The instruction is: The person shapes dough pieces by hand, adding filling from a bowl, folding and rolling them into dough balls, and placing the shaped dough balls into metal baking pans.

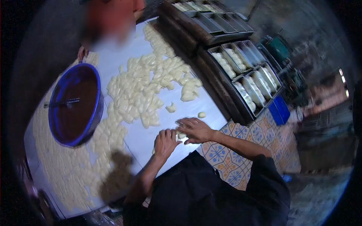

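My left hand [165,144] lies palm down near the table's front edge, its fingers stretched over a piece of dough, part of which shows beside the wrist. To its right, my right hand [195,130] rests flat with fingers apart. Pale dough [181,135] shows between the two hands and is partly hidden beneath them. A small round dough piece [201,114] sits just beyond my right hand. Farther up the table lies another loose dough piece [171,108]. Beyond it spreads a large heap of dough pieces [132,94].
A blue-rimmed basin [98,101] with brown contents stands on the white table [211,101], among more dough at left. Metal loaf tins [250,77], several holding dough, stand at the right. Another person [113,19] is at the far side. Patterned floor tiles [230,154] show below.
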`<state>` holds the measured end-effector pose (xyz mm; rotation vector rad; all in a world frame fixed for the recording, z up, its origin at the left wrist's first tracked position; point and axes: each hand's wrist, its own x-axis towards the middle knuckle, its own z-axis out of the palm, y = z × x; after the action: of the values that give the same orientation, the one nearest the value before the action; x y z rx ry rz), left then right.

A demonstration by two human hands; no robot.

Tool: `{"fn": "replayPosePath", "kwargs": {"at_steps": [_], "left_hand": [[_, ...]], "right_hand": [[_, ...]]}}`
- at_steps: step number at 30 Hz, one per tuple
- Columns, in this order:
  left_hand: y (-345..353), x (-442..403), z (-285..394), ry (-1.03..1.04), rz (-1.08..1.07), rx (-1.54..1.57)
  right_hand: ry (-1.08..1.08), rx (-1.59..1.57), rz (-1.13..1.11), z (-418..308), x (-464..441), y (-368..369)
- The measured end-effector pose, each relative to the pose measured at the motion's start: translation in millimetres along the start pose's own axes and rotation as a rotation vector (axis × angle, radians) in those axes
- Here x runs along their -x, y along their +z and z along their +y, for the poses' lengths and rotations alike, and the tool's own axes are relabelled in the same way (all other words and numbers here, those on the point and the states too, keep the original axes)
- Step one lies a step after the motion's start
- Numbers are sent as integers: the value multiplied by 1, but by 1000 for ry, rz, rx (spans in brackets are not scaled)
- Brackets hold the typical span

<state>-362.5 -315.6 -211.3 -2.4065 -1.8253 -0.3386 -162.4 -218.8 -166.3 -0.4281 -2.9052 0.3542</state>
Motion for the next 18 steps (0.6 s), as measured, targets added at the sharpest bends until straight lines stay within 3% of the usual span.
{"fn": "replayPosePath", "kwargs": {"at_steps": [2,3,5,6,7,8,9,10,12,15,16,17,18], "left_hand": [[7,-10,-4,24,9,44],[1,-14,-6,19,-86,84],[11,-22,-28,91,-93,417],[-13,-29,-28,-24,-255,590],[-40,-45,-25,-280,-585,849],[-28,-44,-28,-269,-657,1011],[-16,-43,-33,-259,-732,1165],[-36,-52,-22,-423,-920,1327],[-63,-79,0,-340,-945,1376],[-98,-153,42,-176,-866,1489],[-103,-192,54,32,-765,1377],[-105,-233,67,195,-636,1230],[-124,-275,88,272,-579,1066]], "right_hand": [[31,-12,4,19,2,50],[76,-90,-18,17,-3,55],[172,-228,-5,15,-7,50],[225,-302,33,7,-5,48],[351,-556,63,-2,6,55],[456,-810,99,-2,12,59],[620,-1113,-16,-4,20,41],[767,-1421,-144,-12,35,17],[717,-1735,1,-11,67,-5],[691,-1654,237,17,112,-82],[615,-1537,284,42,130,-101],[700,-1267,342,68,144,-122],[703,-1202,450,84,155,-156]]}}
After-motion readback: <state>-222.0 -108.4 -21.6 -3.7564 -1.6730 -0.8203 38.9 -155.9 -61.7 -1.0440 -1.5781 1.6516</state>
